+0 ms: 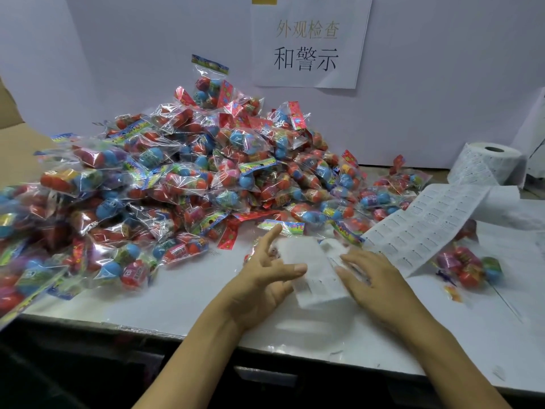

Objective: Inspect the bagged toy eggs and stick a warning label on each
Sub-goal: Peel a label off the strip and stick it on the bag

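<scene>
A large heap of clear bags of toy eggs [188, 172] in red, blue and other colours covers the left and middle of the white table [182, 302]. In front of the heap, my left hand [262, 278] has its fingers spread, thumb touching a blurred white sheet [312, 270] with small print. My right hand [374, 278] lies over the sheet's right edge and holds it. An unrolled strip of warning labels [424, 222] runs from the label roll [489, 163] at the back right down to my right hand. One bag of eggs [469, 267] lies alone to the right.
A white backboard carries a paper sign [309, 42] with printed characters. More paper sheets [513, 231] lie on the table's right side. A cardboard flap [17, 143] shows at the far left. The table's front edge [265, 349] runs just below my wrists.
</scene>
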Action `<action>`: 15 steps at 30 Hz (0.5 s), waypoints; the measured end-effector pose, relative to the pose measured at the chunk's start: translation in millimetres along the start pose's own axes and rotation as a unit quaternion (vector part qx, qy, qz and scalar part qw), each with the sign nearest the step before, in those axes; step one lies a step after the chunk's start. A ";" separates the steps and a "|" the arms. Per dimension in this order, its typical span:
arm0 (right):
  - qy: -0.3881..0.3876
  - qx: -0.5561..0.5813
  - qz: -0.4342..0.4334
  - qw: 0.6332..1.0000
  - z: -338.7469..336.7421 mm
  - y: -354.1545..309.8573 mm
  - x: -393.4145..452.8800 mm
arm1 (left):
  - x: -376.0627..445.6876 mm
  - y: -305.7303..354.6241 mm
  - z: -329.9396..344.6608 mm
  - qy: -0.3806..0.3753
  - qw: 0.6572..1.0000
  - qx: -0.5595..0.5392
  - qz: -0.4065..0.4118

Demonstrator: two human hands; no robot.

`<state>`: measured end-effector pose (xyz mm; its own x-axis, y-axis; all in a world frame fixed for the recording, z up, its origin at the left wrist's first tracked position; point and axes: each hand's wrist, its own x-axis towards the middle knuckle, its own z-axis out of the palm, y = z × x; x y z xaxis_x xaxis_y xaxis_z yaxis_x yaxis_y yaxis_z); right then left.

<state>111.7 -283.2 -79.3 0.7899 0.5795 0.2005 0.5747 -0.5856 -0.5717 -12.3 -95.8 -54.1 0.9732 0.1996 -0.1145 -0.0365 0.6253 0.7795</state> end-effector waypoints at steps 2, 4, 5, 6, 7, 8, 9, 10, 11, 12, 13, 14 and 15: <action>-0.021 -0.042 0.014 0.999 -0.8 4.8 3.3 | -1.9 -0.1 -3.1 0.005 1.000 0.016 0.012; -0.026 -0.048 0.029 0.998 -3.2 9.7 6.5 | -5.4 -1.6 -6.4 0.005 0.997 0.074 0.016; -0.023 -0.046 0.031 0.998 -3.8 11.5 7.8 | -8.1 -3.1 -7.8 -0.001 0.995 0.102 0.018; -0.015 -0.044 0.031 0.998 -3.8 13.0 8.8 | -10.8 -4.9 -8.9 -0.006 0.992 0.125 0.020; -0.005 -0.043 0.031 0.999 -3.0 13.3 9.6 | -13.1 -7.0 -10.1 -0.011 0.989 0.146 0.021; 0.006 -0.038 0.033 0.999 -1.9 12.6 10.0 | -14.9 -9.2 -11.2 -0.013 0.987 0.161 0.024; 0.023 -0.026 0.037 0.999 -1.1 10.5 9.5 | -16.1 -11.4 -12.1 -0.015 0.985 0.172 0.029; 0.053 -0.009 0.034 0.998 -1.5 7.1 7.8 | -16.8 -13.1 -12.8 -0.016 0.983 0.180 0.037; 0.102 0.009 0.018 0.995 -3.2 2.7 4.6 | -17.2 -14.4 -13.1 -0.015 0.981 0.189 0.046; 0.162 0.029 -0.015 0.986 -6.3 -3.7 -0.2 | -17.6 -15.3 -13.1 -0.011 0.979 0.198 0.055; 0.213 0.048 -0.059 0.974 -10.2 -12.3 -6.6 | -17.8 -15.9 -13.0 -0.005 0.977 0.205 0.063; 0.238 0.066 -0.108 0.963 -14.3 -21.5 -14.3 | -18.1 -16.3 -13.2 0.001 0.976 0.208 0.070; 0.233 0.081 -0.153 0.957 -16.6 -30.5 -22.8 | -18.2 -16.2 -13.4 0.006 0.975 0.207 0.076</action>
<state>79.7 -287.9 -53.2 0.6208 0.3722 0.6900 0.7839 -0.3113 -0.5373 -32.4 -99.4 -73.0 0.9609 0.2764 0.0157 -0.0821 0.2302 0.9697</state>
